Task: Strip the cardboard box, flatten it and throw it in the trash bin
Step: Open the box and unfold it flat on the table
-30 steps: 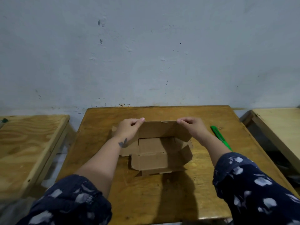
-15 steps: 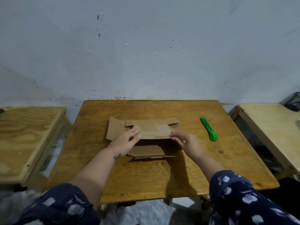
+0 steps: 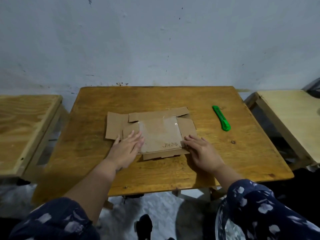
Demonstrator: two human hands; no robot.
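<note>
Overhead, a pale, scuffed wall (image 3: 155, 40) backs a worn wooden table (image 3: 225, 161), with lighter wooden tables (image 3: 26, 127) on either side. Flattened at the table's middle lies the cardboard box (image 3: 159, 132), clear tape across its top panel and handwriting near its front edge that I cannot read. Left hand (image 3: 127, 148) and right hand (image 3: 201, 151) press it, fingers straight, grasping nothing. Right of the box, apart, lies a green utility knife (image 3: 221, 120).

Dim, flat light, soft shadows, wide-angle bending and blur at edges.
</note>
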